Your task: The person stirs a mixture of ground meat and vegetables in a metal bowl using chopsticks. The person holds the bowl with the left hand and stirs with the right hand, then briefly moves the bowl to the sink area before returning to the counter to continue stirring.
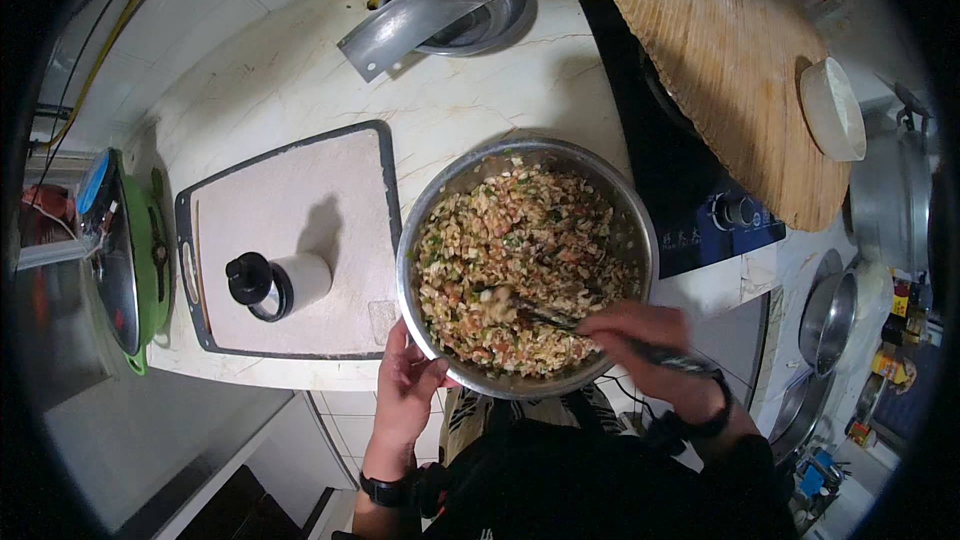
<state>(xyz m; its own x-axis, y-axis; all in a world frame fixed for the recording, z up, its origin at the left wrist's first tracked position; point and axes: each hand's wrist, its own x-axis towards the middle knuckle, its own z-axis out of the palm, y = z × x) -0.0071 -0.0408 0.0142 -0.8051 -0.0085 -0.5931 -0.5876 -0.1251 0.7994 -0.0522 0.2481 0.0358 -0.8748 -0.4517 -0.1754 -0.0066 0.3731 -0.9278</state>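
Note:
A large round metal bowl stands at the counter's front edge, holding a chopped filling mix with pale, reddish and green bits. My left hand grips the bowl's lower left rim, thumb on the near side and fingers partly hidden behind the wall. Over the bowl's lower right side, my right hand is closed around a long, dark, slim utensil. Its tip is in the mix with a clump of filling on it. Motion blurs this hand and the utensil, so its exact kind is unclear.
Left of the bowl, a white jar with a black lid lies on a dark-edged cutting board. Behind, a cleaver rests across a metal basin. A round wooden board bearing a white bowl overlaps a black cooktop.

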